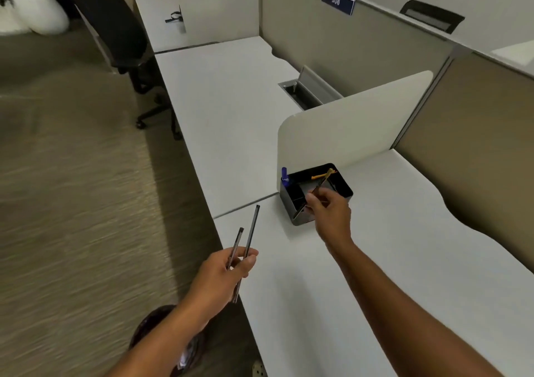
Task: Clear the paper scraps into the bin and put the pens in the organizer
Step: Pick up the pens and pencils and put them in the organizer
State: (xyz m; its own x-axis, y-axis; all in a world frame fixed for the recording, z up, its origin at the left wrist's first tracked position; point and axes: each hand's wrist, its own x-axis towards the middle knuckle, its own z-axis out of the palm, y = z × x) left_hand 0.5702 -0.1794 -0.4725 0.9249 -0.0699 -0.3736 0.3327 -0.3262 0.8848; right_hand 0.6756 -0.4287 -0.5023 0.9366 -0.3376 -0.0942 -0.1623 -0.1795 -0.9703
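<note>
- L hand point(228, 269): grip closed round two dark pens point(245, 243), held over the table's point(404, 261) front edge, tips pointing up and away.
- R hand point(329, 212): grip pinching one thin pen point(323, 181), tilted, upper end over the organizer point(344, 190).
- Organizer: black, w/ compartments, on table just beside the white divider panel point(352, 122); holds a blue pen point(284, 174) upright in left corner and an orange item point(319, 176) at the back.
- Bin point(150, 327): dark, round, on floor below L forearm, white paper scraps point(183, 359) inside.
- Office chair point(115, 30) far left, well apart.
</note>
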